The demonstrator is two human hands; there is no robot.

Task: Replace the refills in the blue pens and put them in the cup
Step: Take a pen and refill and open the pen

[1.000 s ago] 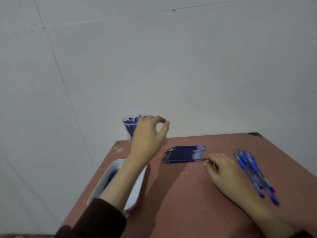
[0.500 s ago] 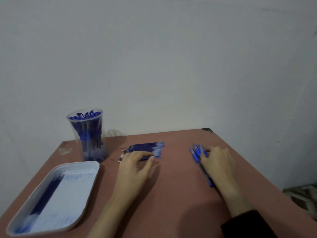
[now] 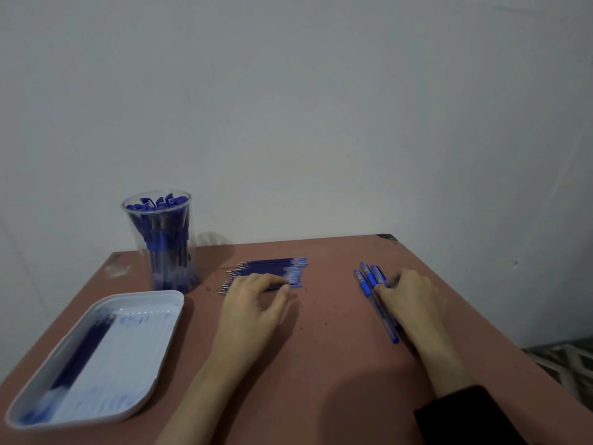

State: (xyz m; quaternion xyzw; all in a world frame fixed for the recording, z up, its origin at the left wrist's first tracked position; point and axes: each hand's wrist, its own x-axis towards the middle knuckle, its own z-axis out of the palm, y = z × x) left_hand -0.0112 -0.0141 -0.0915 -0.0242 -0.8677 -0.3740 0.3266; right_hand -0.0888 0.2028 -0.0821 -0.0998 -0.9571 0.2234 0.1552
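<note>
Now the left hand (image 3: 253,297) rests fingertips on the refills (image 3: 272,269); the right hand (image 3: 409,295) lies on the blue pens (image 3: 369,277), neither visibly gripping.

A plain, pale grey wall (image 3: 321,107) fills the far side of the scene, dimly and evenly lit. Against it stands a reddish-brown table (image 3: 337,364), its far right corner chipped dark. At the near right, beyond the table's edge, a patch of patterned floor (image 3: 564,361) shows.
</note>
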